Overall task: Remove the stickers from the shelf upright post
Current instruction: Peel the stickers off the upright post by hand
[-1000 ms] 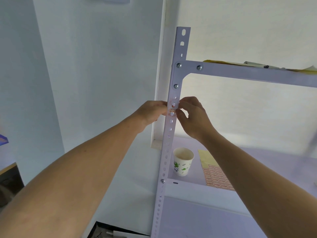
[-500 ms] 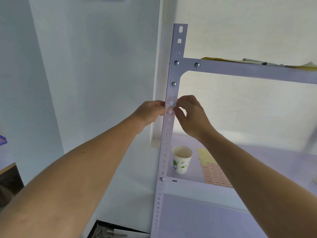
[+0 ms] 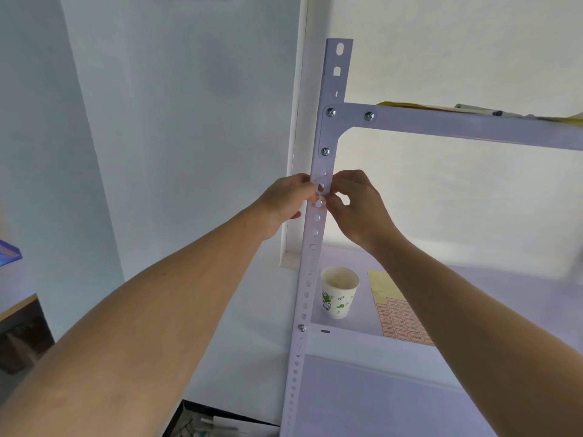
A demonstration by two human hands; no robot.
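A white perforated upright post (image 3: 329,130) of a metal shelf rises through the middle of the head view. A small pale sticker with a reddish border (image 3: 320,198) sits on the post's face, just below a round hole. My left hand (image 3: 288,201) grips the post's left edge at that height. My right hand (image 3: 356,205) is on the post's right side, thumb and forefinger pinched at the sticker's edge. The fingertips hide part of the sticker.
A paper cup with green print (image 3: 339,291) stands on the lower shelf (image 3: 356,339) beside the post. A yellow sticker sheet with red labels (image 3: 396,313) lies to its right. The upper shelf beam (image 3: 457,124) crosses above my hands. A white wall corner lies behind.
Both hands stay at the same spot on the post; the fingers have shifted slightly around the sticker. The view has tilted a little.
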